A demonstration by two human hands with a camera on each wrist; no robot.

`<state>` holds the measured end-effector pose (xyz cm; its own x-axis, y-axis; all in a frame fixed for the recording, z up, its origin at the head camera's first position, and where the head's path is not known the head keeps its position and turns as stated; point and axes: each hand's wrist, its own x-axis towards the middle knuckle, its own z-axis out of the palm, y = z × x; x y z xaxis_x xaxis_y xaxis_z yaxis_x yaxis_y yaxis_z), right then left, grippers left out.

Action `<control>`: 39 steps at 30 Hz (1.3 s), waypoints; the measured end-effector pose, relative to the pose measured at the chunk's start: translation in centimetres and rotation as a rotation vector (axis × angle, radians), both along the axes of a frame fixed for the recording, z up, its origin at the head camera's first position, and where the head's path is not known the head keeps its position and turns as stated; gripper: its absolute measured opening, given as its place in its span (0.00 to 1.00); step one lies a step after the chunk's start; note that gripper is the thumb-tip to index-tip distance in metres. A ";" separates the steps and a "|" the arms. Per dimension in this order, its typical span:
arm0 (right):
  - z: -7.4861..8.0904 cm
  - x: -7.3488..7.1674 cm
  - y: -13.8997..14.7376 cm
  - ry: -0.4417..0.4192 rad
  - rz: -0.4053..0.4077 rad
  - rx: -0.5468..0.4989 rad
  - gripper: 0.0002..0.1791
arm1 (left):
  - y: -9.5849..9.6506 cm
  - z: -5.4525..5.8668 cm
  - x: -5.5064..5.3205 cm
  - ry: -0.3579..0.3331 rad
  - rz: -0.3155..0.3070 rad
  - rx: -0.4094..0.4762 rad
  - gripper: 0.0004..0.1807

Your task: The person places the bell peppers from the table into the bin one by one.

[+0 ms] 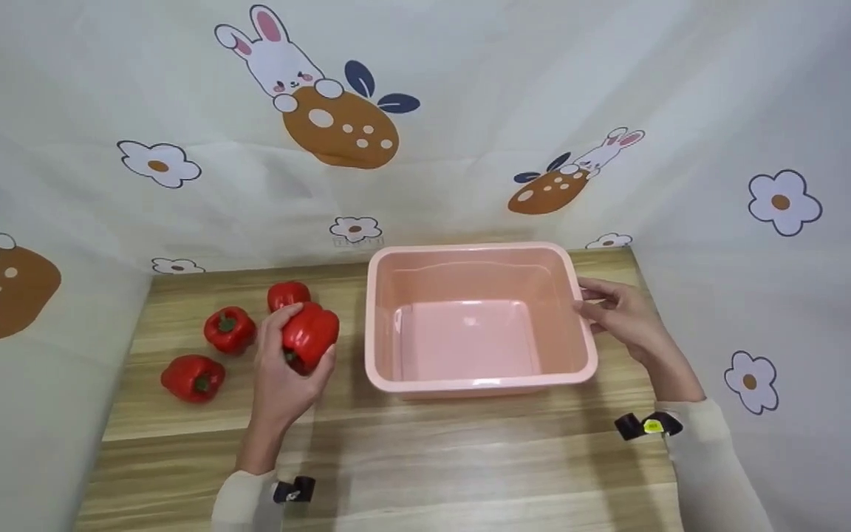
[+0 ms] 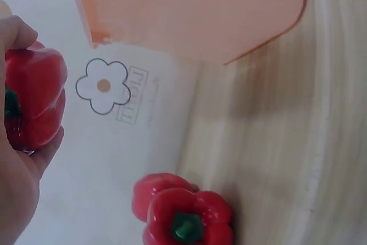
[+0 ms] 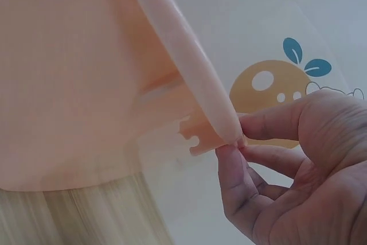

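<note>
My left hand [image 1: 285,384] grips a red bell pepper [image 1: 312,334] above the table, to the left of a pink plastic basin [image 1: 481,383]. In the left wrist view the held bell pepper [image 2: 43,96] shows its green stem towards the palm. At the basin's right rim, my right hand [image 1: 629,318] pinches the edge between thumb and fingers, and the right wrist view shows this rim [image 3: 189,61] close up. The basin has nothing inside. Three more bell peppers lie on the left: one at the back [image 1: 287,294], one in the middle [image 1: 230,329] and one nearer [image 1: 193,378].
The wooden table [image 1: 470,458] meets a pale cloth [image 1: 455,170] printed with rabbits and flowers at the back and both sides. The basin stands near the table's back edge. A dark wrist camera [image 1: 294,489] sits on the left sleeve, another [image 1: 647,425] on the right.
</note>
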<state>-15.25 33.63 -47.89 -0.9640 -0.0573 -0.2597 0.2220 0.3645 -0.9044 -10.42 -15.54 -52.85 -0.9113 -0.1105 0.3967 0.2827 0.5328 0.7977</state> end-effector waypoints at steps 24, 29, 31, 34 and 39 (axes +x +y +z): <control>0.1 0.0 -0.3 0.021 -0.051 0.079 0.28 | 5.4 2.1 -3.0 -0.015 -0.198 -0.018 0.42; 0.1 -0.1 -0.5 0.014 -0.055 0.080 0.28 | 6.0 2.4 -3.5 -0.033 -0.226 -0.019 0.42; 0.1 -0.1 -0.6 0.011 -0.058 0.088 0.28 | 6.2 2.5 -3.8 -0.037 -0.234 -0.016 0.42; 0.1 0.0 -0.6 0.011 -0.057 0.101 0.28 | 6.7 2.8 -4.2 -0.052 -0.243 -0.006 0.41; 0.1 0.1 -0.5 0.027 -0.056 0.110 0.28 | 7.8 3.2 -4.7 -0.087 -0.283 0.010 0.41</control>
